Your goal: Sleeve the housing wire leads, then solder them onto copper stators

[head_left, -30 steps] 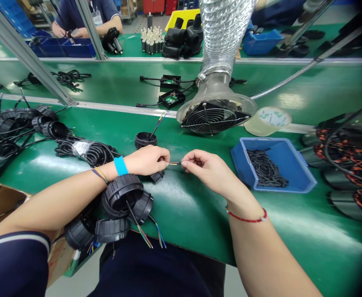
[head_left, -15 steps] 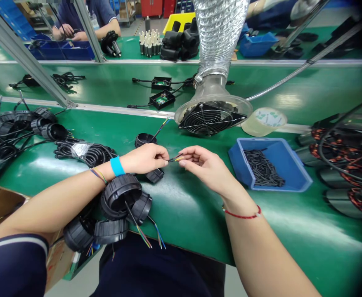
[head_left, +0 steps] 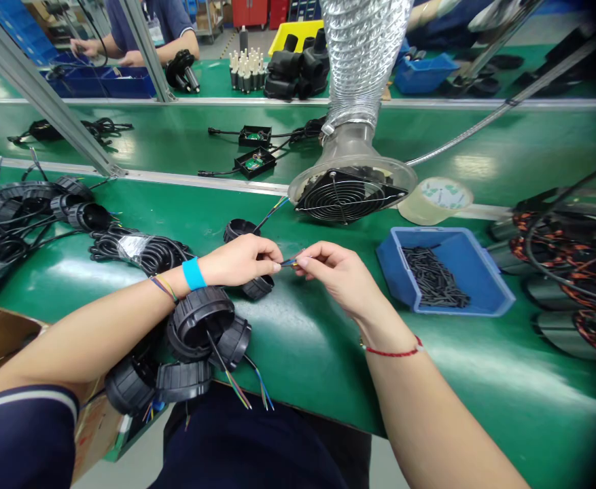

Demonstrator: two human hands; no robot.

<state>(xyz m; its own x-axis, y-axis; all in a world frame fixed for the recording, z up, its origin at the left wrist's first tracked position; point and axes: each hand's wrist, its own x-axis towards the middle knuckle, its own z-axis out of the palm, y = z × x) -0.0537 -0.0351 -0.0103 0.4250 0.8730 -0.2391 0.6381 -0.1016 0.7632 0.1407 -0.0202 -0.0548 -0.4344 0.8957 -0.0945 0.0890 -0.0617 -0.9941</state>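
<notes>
Between my fingertips runs a black cable [head_left: 288, 263] with thin coloured wires at its end. My left hand [head_left: 249, 260] pinches the cable, closed, on its dark sheath. On the wire ends, my right hand [head_left: 331, 267] is closed in a pinch of thumb and fingers. A black ribbed ring nut [head_left: 240, 229] stands just behind my left hand, and another black ring [head_left: 257, 286] lies below it. Under my left forearm sit several larger black ring nuts [head_left: 206, 316], with coloured wires [head_left: 239, 390] hanging toward the table's front edge.
Right of my hands stands a blue bin [head_left: 481, 272] of short black tubes [head_left: 434, 278]. A fume hood with a fan grille [head_left: 346, 197] hangs low ahead. Coiled black cable [head_left: 139, 248] lies left, wound motor parts [head_left: 577, 292] far right. A co-worker [head_left: 149, 34] sits opposite.
My right hand has closed its fingers around the wire ends. The circuit boxes on the far strip have shifted left. The co-worker opposite has raised a hand.
</notes>
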